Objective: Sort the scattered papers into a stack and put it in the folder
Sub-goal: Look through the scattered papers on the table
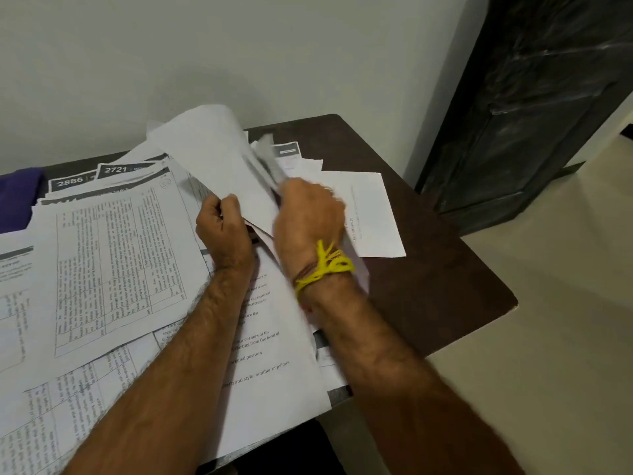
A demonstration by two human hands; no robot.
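Several printed sheets [113, 255] lie scattered and overlapping across a dark brown table [428, 269]. My left hand [224, 231] and my right hand [308, 217] both grip a lifted bundle of white sheets [219, 156] that curls up and away from me above the table's middle. My right wrist wears a yellow thread band [325, 265]. One white sheet [373, 214] lies apart to the right of my hands. A purple object [17, 197], possibly the folder, shows at the far left edge, partly under papers.
A pale wall stands right behind the table. A dark cabinet [531, 108] stands at the right on a light tiled floor [548, 320]. The table's right corner and front edge are close to my right arm, and some papers overhang the front edge.
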